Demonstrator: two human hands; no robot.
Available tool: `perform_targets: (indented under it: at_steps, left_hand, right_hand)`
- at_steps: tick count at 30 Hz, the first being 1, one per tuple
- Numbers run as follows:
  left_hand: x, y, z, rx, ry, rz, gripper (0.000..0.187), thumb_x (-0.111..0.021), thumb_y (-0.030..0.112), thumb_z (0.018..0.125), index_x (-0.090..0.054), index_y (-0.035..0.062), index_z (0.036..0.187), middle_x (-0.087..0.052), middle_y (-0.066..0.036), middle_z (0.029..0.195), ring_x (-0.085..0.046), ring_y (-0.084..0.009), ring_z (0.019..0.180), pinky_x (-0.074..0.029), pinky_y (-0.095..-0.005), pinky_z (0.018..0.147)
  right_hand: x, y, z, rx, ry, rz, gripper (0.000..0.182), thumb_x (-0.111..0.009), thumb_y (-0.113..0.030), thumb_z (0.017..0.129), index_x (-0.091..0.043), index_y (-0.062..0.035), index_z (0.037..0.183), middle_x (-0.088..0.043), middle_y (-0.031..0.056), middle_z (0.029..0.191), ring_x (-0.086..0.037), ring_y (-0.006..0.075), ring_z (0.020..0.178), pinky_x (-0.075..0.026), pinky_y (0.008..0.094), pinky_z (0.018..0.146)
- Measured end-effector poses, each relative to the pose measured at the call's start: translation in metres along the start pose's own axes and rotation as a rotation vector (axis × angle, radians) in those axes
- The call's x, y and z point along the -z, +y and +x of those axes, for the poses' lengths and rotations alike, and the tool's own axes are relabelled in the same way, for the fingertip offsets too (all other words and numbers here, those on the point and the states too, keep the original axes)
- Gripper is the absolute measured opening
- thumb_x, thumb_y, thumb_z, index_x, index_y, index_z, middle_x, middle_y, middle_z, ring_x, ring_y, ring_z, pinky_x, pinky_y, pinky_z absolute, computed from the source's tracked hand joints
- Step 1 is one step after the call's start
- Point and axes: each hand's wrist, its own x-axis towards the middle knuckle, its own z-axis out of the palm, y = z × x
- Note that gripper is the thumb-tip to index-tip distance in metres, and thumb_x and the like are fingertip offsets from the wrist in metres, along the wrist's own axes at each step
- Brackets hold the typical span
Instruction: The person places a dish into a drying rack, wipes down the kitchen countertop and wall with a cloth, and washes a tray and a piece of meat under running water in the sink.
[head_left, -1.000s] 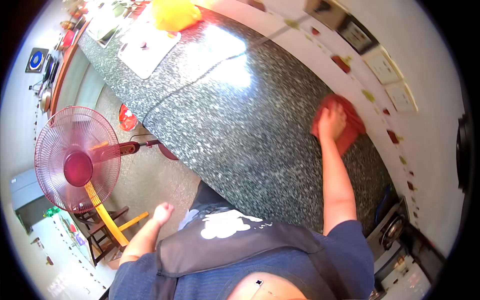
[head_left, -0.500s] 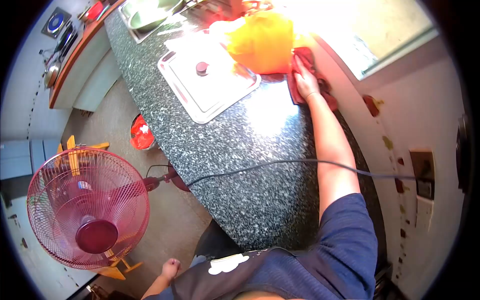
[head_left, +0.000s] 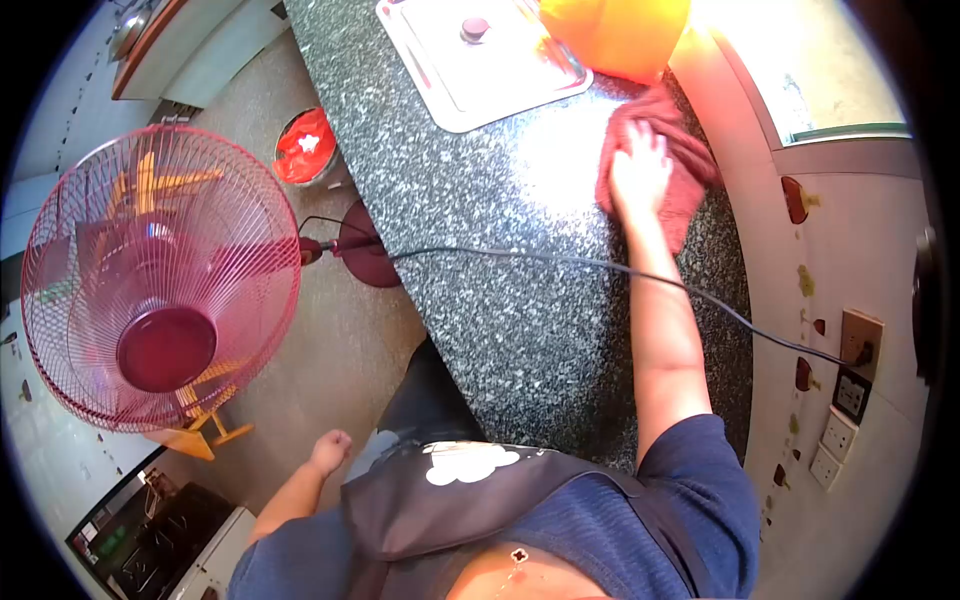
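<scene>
My right hand (head_left: 640, 175) presses down on a dark red cloth (head_left: 685, 165), its fingers spread and gripping the fabric against the speckled stone countertop (head_left: 470, 330). The cloth lies bunched near the wall side of the counter. A metal tray lid with a dark knob (head_left: 475, 30) lies to the left, beyond the hand. Just past the cloth sits a bright orange bag-like item (head_left: 620, 35), partly cut off by the frame. My left hand (head_left: 331, 450) hangs beside my body, away from the counter, closed with nothing visible in it.
A black cable (head_left: 520, 252) crosses the counter under my right forearm's line to a wall socket (head_left: 862, 345). A red fan (head_left: 165, 290) stands at the left. On the floor, a bin with a red liner (head_left: 305, 145) is beside the counter. A window (head_left: 830, 70) is at upper right.
My right hand has drawn the cloth back along the counter toward me, away from the orange item. The view has tilted downward. My left hand stays closed at my side.
</scene>
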Motion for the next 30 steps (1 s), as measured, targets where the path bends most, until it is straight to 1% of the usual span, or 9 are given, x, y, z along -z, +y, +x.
perform_targets:
  at_steps: [4, 7, 13, 16, 19, 21, 25, 27, 30]
  left_hand:
    - [0.003, -0.042, 0.026, 0.043, -0.069, 0.153, 0.013, -0.061, 0.017, 0.088, -0.066, 0.0058, 0.084, -0.068, -0.007, 0.076, -0.065, -0.0177, 0.07, -0.052, -0.0336, 0.069]
    - [0.005, -0.039, 0.028, -0.053, 0.012, 0.118, 0.015, -0.059, 0.018, 0.089, -0.067, 0.0062, 0.087, -0.069, -0.008, 0.078, -0.066, -0.0192, 0.074, -0.052, -0.0347, 0.071]
    - [0.008, -0.079, 0.024, -0.042, 0.059, 0.076, 0.016, -0.058, 0.018, 0.091, -0.069, 0.0058, 0.091, -0.069, -0.01, 0.081, -0.067, -0.02, 0.078, -0.053, -0.0358, 0.072]
    - [0.025, -0.031, -0.025, 0.093, 0.098, 0.06, 0.019, -0.058, 0.02, 0.094, -0.069, 0.0051, 0.09, -0.07, -0.009, 0.081, -0.067, -0.0182, 0.073, -0.053, -0.0351, 0.067]
    - [0.03, -0.128, -0.011, 0.2, 0.12, -0.222, 0.022, -0.06, 0.023, 0.094, -0.068, 0.0037, 0.088, -0.069, -0.008, 0.078, -0.065, -0.0164, 0.069, -0.053, -0.033, 0.065]
    - [0.036, -0.127, -0.03, 0.223, 0.225, -0.232, 0.022, -0.061, 0.024, 0.094, -0.068, 0.0038, 0.088, -0.068, -0.007, 0.077, -0.064, -0.0151, 0.069, -0.053, -0.0324, 0.065]
    - [0.003, -0.188, -0.044, 0.28, 0.368, -0.295, 0.022, -0.065, 0.025, 0.092, -0.067, 0.0041, 0.085, -0.067, -0.006, 0.074, -0.062, -0.0119, 0.071, -0.051, -0.0315, 0.066]
    - [-0.009, -0.194, -0.054, 0.29, 0.276, -0.171, 0.02, -0.064, 0.021, 0.092, -0.066, 0.0036, 0.082, -0.067, -0.006, 0.074, -0.061, -0.0117, 0.072, -0.051, -0.0322, 0.066]
    - [-0.028, -0.174, -0.053, 0.259, 0.325, -0.198, 0.02, -0.063, 0.019, 0.092, -0.064, 0.0033, 0.079, -0.065, -0.005, 0.072, -0.06, -0.0124, 0.069, -0.05, -0.0323, 0.063]
  right_hand:
    - [0.066, -0.121, -0.081, 0.46, -0.246, 0.235, 0.042, -0.048, -0.012, 0.082, -0.063, -0.0124, 0.12, -0.057, 0.0108, 0.135, -0.044, 0.0339, 0.133, -0.039, 0.0519, 0.098]
    - [0.066, -0.165, -0.155, 0.769, -0.425, 0.481, 0.047, -0.05, -0.018, 0.087, -0.058, -0.0125, 0.132, -0.048, 0.0084, 0.146, -0.039, 0.0357, 0.138, -0.028, 0.0533, 0.114]
    - [0.007, -0.271, -0.052, 0.872, -0.25, 0.492, 0.052, -0.052, -0.028, 0.093, -0.048, -0.0137, 0.143, -0.045, 0.0086, 0.15, -0.04, 0.033, 0.138, -0.032, 0.0467, 0.114]
    - [-0.037, -0.335, 0.024, 0.869, -0.159, 0.387, 0.053, -0.047, -0.034, 0.096, -0.045, -0.0173, 0.146, -0.041, 0.0068, 0.153, -0.036, 0.0329, 0.141, -0.032, 0.048, 0.114]
    - [-0.063, -0.392, 0.088, 0.818, -0.128, 0.305, 0.054, -0.042, -0.042, 0.098, -0.043, -0.0199, 0.148, -0.038, 0.0041, 0.156, -0.032, 0.0312, 0.144, -0.026, 0.0488, 0.117]
    - [-0.064, -0.419, 0.121, 0.749, -0.183, 0.258, 0.057, -0.044, -0.046, 0.096, -0.044, -0.021, 0.148, -0.034, 0.002, 0.158, -0.029, 0.03, 0.146, -0.023, 0.0483, 0.119]
    - [-0.082, -0.44, 0.144, 0.719, -0.093, 0.229, 0.061, -0.045, -0.052, 0.095, -0.044, -0.0225, 0.148, -0.035, 0.0018, 0.158, -0.027, 0.03, 0.147, -0.02, 0.0485, 0.119]
    - [-0.085, -0.431, 0.138, 0.751, -0.086, 0.274, 0.056, -0.043, -0.047, 0.097, -0.044, -0.0241, 0.148, -0.038, -0.0001, 0.156, -0.03, 0.0271, 0.146, -0.022, 0.0466, 0.119]
    - [-0.077, -0.405, 0.108, 0.82, -0.059, 0.269, 0.052, -0.044, -0.035, 0.095, -0.047, -0.023, 0.145, -0.041, 0.0007, 0.154, -0.034, 0.0275, 0.144, -0.025, 0.0463, 0.117]
